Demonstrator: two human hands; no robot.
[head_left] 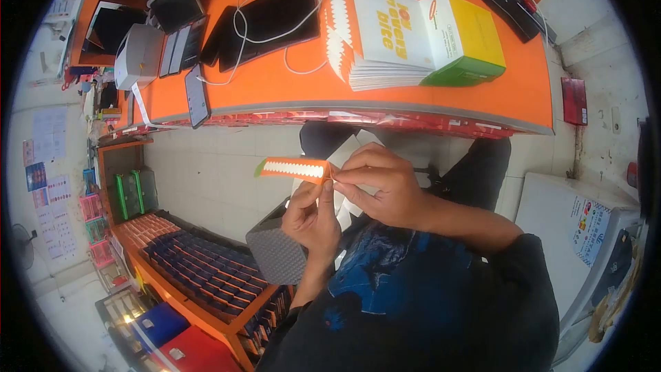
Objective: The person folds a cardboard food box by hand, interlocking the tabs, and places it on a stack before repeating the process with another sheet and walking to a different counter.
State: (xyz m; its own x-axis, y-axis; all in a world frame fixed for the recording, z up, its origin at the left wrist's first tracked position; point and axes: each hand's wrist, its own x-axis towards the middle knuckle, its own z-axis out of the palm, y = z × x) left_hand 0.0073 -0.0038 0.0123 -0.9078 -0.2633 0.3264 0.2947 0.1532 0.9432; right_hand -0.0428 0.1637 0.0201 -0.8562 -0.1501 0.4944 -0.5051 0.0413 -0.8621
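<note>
An orange strip of card (295, 169) with a white zigzag edge and a green end is held up above my lap. My left hand (313, 217) is closed on its right part from below. My right hand (385, 182) pinches at the right end of the strip, its fingertips touching the left hand's. On the orange table (261, 89) lies a stack of printed white sheets (392, 27) with similar zigzag edges, against a yellow and green box (468, 38).
Cables, a black tablet (275, 24), a phone (197, 96) and a grey printer (139, 55) are on the table. A black handheld device (505, 7) lies at the right. A grey patterned bin (275, 248) stands left of my lap, near shelves (200, 262).
</note>
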